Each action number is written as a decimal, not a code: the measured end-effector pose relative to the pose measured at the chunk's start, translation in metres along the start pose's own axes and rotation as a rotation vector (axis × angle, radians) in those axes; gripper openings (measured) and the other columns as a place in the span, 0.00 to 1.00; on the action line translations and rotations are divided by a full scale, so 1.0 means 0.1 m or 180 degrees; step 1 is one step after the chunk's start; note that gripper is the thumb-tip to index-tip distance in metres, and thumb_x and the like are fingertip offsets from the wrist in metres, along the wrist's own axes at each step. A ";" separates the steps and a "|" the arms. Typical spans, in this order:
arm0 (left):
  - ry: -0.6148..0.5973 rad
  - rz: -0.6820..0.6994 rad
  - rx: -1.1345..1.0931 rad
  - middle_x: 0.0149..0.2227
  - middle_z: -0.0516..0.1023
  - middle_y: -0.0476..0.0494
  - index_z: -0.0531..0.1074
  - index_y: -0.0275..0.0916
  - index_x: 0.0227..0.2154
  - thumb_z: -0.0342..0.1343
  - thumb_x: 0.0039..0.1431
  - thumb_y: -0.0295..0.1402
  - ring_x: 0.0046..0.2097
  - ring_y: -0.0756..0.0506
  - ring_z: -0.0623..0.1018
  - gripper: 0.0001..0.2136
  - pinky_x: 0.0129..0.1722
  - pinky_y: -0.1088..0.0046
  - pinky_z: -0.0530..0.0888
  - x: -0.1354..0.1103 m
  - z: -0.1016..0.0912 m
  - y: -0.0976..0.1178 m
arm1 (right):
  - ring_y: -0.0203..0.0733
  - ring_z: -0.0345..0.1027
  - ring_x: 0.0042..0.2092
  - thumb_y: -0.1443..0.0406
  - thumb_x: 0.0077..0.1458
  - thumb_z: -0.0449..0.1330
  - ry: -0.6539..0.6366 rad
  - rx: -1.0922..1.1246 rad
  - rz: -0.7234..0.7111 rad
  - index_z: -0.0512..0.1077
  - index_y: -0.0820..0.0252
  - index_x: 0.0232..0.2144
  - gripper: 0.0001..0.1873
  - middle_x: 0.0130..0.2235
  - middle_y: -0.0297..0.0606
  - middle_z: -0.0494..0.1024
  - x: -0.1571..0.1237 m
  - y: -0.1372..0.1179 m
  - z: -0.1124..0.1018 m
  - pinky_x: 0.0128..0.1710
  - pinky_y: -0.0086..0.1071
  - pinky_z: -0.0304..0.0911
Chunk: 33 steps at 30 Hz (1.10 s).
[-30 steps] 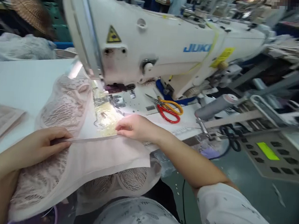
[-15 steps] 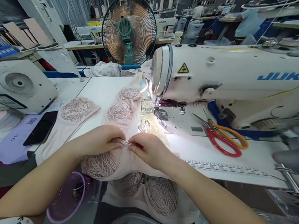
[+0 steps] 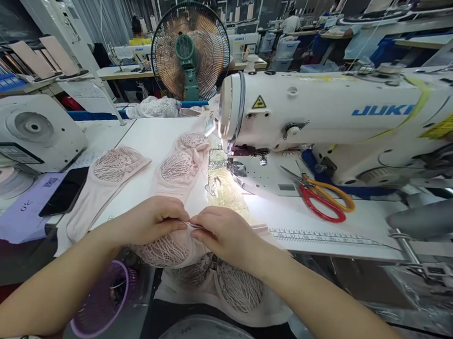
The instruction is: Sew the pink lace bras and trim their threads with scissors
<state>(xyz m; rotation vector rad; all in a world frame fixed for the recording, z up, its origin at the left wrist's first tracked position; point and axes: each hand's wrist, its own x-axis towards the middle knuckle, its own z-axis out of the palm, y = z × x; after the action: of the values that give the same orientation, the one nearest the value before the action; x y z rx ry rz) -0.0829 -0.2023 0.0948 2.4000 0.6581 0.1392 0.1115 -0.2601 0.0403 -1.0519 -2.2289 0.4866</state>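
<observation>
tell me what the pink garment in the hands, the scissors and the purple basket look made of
Pink garment: soft matt fabric and lace, probably synthetic; openwork pattern on the cup. Scissors: blades likely steel, with a grey metallic look; glossy red and orange handles could be plastic or coated metal. Purple basket: probably moulded plastic, judging by its smooth, evenly coloured rim.

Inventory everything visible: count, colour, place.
Sewing machine: one, white, right.
Other machines: several, white, left and background.
Scissors: one pair, red and orange, beside the machine.
Held garment: one, pale pink, between both hands.
Other lace garments: at least two, pink, table and lap.
Worktable: one, white, centre.
Cylinder: one, grey, far right.
Fan: one, green and brown, back.
Phone: one, black, left.
Basket: one, purple, lower left.
Other people: at least two, yellow and white tops, background.
Left hand: one, bare, pinching garment.
Right hand: one, bare, pinching garment.
</observation>
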 end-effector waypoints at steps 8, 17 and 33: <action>0.0254 0.0127 0.0930 0.28 0.71 0.46 0.70 0.37 0.31 0.43 0.63 0.30 0.31 0.48 0.71 0.11 0.31 0.73 0.65 -0.08 0.17 0.23 | 0.37 0.62 0.29 0.70 0.54 0.55 -0.0079 -0.0062 0.0309 0.72 0.64 0.28 0.06 0.25 0.36 0.69 -0.10 -0.18 -0.09 0.28 0.29 0.57; -0.0105 -0.0043 0.1496 0.27 0.72 0.46 0.71 0.37 0.30 0.41 0.64 0.32 0.31 0.46 0.72 0.13 0.32 0.70 0.64 -0.12 0.16 0.28 | 0.36 0.61 0.30 0.70 0.53 0.55 -0.0187 0.0076 0.0357 0.69 0.61 0.27 0.04 0.26 0.34 0.68 -0.19 -0.17 -0.10 0.30 0.29 0.55; 0.1213 -0.1106 -0.0748 0.29 0.72 0.50 0.70 0.38 0.29 0.54 0.49 0.34 0.32 0.49 0.71 0.06 0.35 0.74 0.68 -0.60 0.18 0.13 | 0.35 0.59 0.27 0.66 0.53 0.52 -0.0221 0.0559 0.0525 0.65 0.59 0.24 0.07 0.24 0.31 0.64 -0.41 -0.10 -0.22 0.26 0.27 0.55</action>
<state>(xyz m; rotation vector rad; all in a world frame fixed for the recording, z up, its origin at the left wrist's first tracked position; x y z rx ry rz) -0.1251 -0.2505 0.0918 2.0139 1.1538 0.5036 0.1406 -0.2968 0.0469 -1.1451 -2.1233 0.7864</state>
